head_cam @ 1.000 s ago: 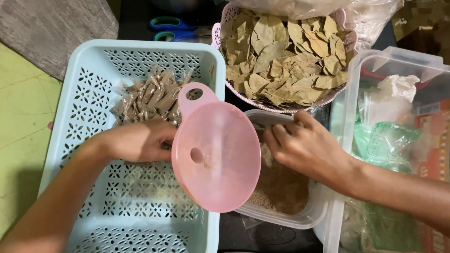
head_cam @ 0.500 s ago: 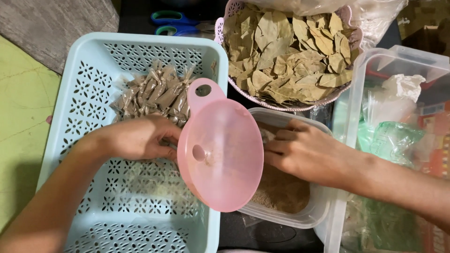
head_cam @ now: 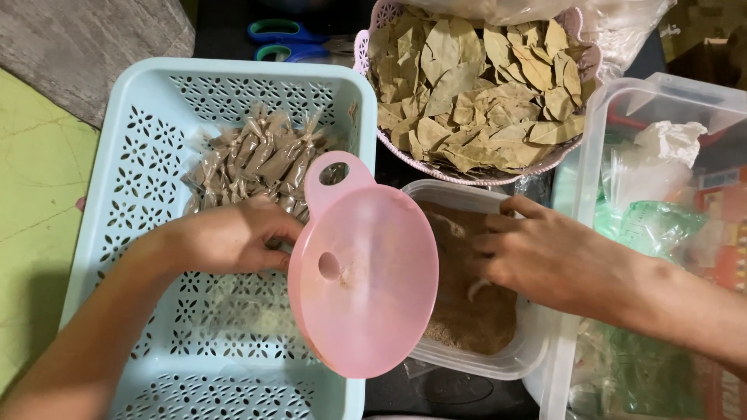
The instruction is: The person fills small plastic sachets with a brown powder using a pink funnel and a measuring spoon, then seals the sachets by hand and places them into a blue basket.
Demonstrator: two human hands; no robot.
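— Head view: what's lying around?
— Green mat point(head_cam: 31, 194) at left, leaves point(head_cam: 475, 85) up top.
— The funnel point(head_cam: 364, 276)?
— Centre frame, handle pointing up-left, left hand point(head_cam: 233, 233) gripping it; right hand point(head_cam: 545, 257) is dipping loosely into the powder tub point(head_cam: 475, 311).

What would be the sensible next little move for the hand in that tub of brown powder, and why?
Probably lift the right hand with some brown powder toward the pink funnel. Its fingers are in the clear tub, and the left hand holds the funnel tilted beside it, over the blue basket of small filled packets.
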